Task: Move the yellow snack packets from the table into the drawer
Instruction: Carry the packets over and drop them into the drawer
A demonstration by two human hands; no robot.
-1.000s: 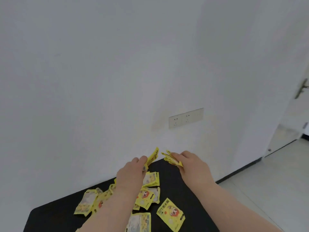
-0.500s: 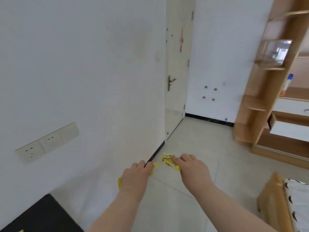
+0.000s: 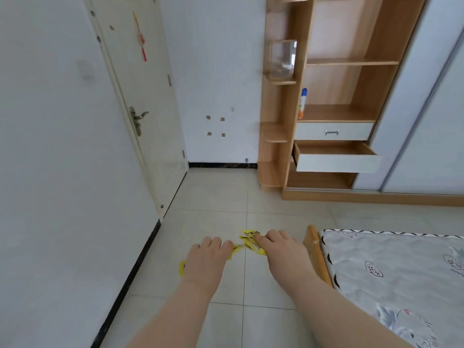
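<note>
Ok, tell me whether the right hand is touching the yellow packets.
Touching. The head view shows the right hand with its fingertips pinched onto the yellow packets, held over the floor.

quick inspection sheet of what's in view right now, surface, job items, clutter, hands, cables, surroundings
surface: pale tiled floor; the table is out of view
job's things: yellow snack packets held over the floor; open drawer pulled out of the wooden shelf unit, inside looks bare
clutter: spray bottle and a clear container on the shelves
grippers: left hand closed on packets; right hand closed on packets
cables: nothing seen
surroundings: closed door on the left, patterned mattress on the right, closed drawer above the open one
</note>
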